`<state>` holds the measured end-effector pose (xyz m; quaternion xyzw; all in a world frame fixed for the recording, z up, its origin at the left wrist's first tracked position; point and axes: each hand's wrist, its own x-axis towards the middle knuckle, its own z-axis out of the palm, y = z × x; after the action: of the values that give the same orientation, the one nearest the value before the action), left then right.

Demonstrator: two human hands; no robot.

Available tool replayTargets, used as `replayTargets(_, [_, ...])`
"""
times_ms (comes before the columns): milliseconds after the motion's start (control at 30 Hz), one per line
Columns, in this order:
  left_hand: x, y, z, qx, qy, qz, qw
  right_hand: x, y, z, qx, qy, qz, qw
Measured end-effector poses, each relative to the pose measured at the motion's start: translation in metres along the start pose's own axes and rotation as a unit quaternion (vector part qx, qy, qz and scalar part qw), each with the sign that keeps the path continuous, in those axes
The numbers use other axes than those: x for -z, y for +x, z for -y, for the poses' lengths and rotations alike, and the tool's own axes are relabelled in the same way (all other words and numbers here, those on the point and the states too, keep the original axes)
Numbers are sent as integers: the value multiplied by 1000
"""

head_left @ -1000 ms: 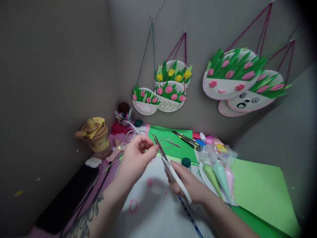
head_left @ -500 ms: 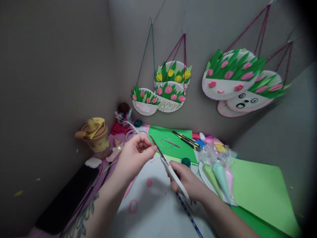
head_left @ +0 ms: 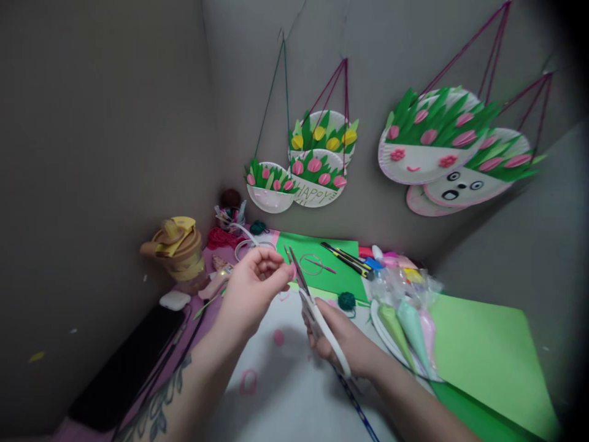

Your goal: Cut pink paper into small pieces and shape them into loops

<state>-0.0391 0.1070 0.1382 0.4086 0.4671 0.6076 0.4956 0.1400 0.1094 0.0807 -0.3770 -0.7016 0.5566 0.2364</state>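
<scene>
My left hand (head_left: 260, 285) pinches a small pink piece (head_left: 292, 272) between thumb and fingertips. Curled around the handles of white scissors (head_left: 326, 328) is my right hand (head_left: 340, 334). The scissor blades are slightly apart and point up and away, right beside the pink piece. Below the hands lies a white sheet (head_left: 294, 399) with a small pink oval (head_left: 278, 337) and a pink paper outline (head_left: 248, 381) on it.
Green paper (head_left: 294, 248) holds box cutters (head_left: 347, 261) at the back. Piping bags (head_left: 409, 331) and light green paper (head_left: 488, 344) lie right. A lidded cup (head_left: 181, 255) and black tablet-like object (head_left: 124, 368) are left. Decorated paper plates (head_left: 317, 190) hang on the wall.
The scissor blades have opened slightly, and the pink piece at my left fingertips shows more clearly. The whole view has shifted a little.
</scene>
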Motion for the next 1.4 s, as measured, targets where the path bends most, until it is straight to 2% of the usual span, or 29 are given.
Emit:
replayTargets(333, [-2, -2, 1, -19, 14, -5, 1000, -3, -1, 3, -2, 38, 15, 999])
replayTargets(900, [-7, -4, 4, -25, 21, -2, 999, -3, -2, -1, 5, 9, 10, 1000])
replayTargets(1133, [-7, -4, 4, -27, 14, 3, 1000, -3, -2, 0, 0, 29, 26, 999])
replayTargets(1400, [-5, -3, 3, -56, 29, -1, 998, -2, -2, 5, -8, 5, 17, 1000])
